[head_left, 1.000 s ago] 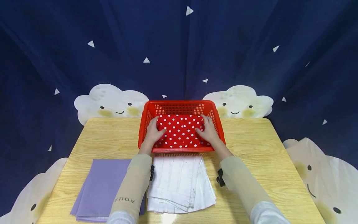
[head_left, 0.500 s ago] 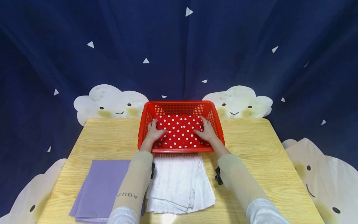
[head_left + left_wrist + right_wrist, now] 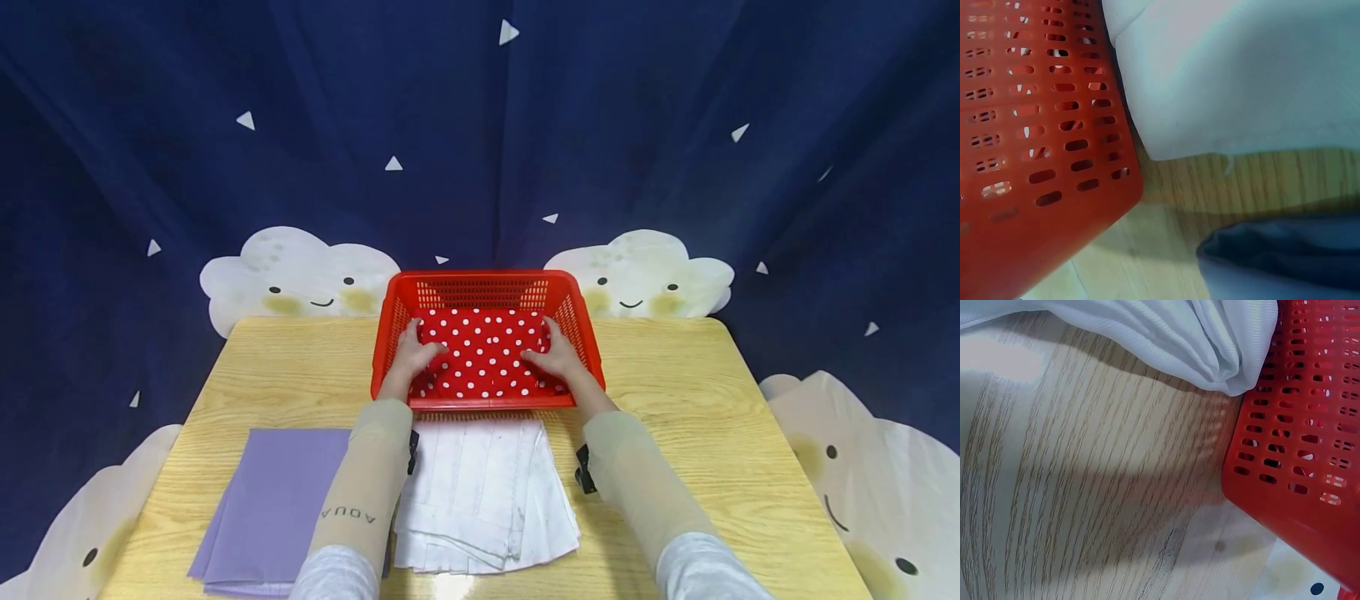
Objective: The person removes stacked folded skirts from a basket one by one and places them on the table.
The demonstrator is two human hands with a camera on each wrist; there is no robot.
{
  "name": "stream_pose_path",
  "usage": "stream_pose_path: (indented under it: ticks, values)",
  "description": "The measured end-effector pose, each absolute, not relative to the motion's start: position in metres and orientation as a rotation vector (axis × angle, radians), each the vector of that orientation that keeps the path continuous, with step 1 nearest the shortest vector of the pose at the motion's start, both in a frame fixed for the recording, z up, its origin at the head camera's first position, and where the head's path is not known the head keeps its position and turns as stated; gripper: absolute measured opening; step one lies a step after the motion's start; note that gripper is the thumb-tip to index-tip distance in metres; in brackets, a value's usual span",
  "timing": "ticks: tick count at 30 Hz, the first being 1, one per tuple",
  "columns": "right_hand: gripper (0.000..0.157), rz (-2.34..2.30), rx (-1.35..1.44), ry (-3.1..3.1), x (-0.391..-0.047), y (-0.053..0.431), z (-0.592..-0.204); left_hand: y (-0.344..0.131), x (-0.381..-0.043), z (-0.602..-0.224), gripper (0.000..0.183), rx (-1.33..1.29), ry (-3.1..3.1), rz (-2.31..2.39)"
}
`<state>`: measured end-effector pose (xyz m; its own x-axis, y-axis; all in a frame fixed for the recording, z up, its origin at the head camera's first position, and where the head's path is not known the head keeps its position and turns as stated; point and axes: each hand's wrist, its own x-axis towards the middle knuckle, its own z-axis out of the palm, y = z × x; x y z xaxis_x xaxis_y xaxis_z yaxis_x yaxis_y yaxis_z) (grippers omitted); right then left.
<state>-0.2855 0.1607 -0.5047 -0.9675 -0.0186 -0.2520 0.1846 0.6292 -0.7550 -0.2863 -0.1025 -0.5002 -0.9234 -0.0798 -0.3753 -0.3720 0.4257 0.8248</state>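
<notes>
A folded red cloth point(image 3: 483, 354) with white polka dots lies inside a red plastic basket point(image 3: 491, 402) in the head view. My left hand point(image 3: 412, 357) is at the cloth's left edge, thumb reaching over its top and the other fingers along its side. On the opposite edge my right hand point(image 3: 558, 357) mirrors this, its thumb and fingers spread apart at the cloth. Both hands are within the basket's rim. The wrist views show the perforated basket wall point(image 3: 1041, 119) from outside, with neither hand in sight.
In front of the basket a stack of white cloths point(image 3: 480, 492) lies between the forearms. A folded purple cloth point(image 3: 277, 500) is to its left, partly under the left sleeve. Behind the wooden table point(image 3: 667, 358) hangs a dark blue curtain point(image 3: 622, 125) with clouds.
Both hands have drawn back slightly toward me along the cloth's sides, and the forearms have shifted a little inward. The polka-dot cloth and the basket stay in place.
</notes>
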Motion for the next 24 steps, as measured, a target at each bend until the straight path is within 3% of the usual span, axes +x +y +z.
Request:
stream_pose_path:
  ticks: [24]
  values:
    - [0.075, -1.159, 0.092, 2.471, -0.285, 0.1625, -0.5072, -0.1041, -0.2875, -0.503, 0.071, -0.313, 2.269, 1.556]
